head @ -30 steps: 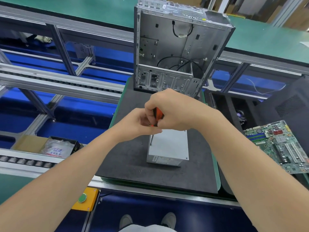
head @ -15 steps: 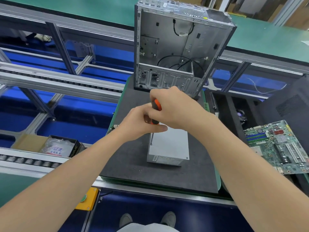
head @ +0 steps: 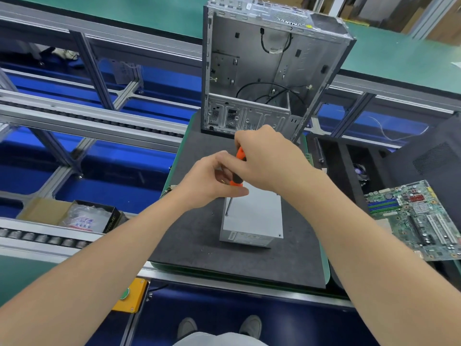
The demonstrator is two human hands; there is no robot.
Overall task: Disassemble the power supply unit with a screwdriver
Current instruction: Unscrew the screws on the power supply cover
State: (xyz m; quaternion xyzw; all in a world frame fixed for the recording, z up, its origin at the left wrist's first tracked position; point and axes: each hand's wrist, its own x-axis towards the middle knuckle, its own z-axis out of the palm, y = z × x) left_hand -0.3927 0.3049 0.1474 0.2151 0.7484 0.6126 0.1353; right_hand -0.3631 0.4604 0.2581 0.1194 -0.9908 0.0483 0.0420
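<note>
A grey metal power supply unit (head: 254, 216) lies flat on the black foam mat (head: 194, 240). A screwdriver (head: 235, 181) with an orange and black handle stands nearly upright over it, its thin shaft tip touching the unit's top near the left edge. My right hand (head: 269, 161) grips the upper handle from above. My left hand (head: 212, 178) pinches the lower handle with thumb and fingers. The far part of the unit is hidden behind my hands.
An open, mostly gutted computer case (head: 269, 71) stands upright at the mat's far edge. A green motherboard (head: 419, 218) lies to the right beside black foam trays (head: 349, 166). A box of bagged parts (head: 82, 216) and roller conveyor rails sit left. A yellow button box (head: 129, 295) is below.
Both hands rose slightly with the screwdriver handle and the orange handle shows more between them. The shaft tip stays at the same spot on the unit.
</note>
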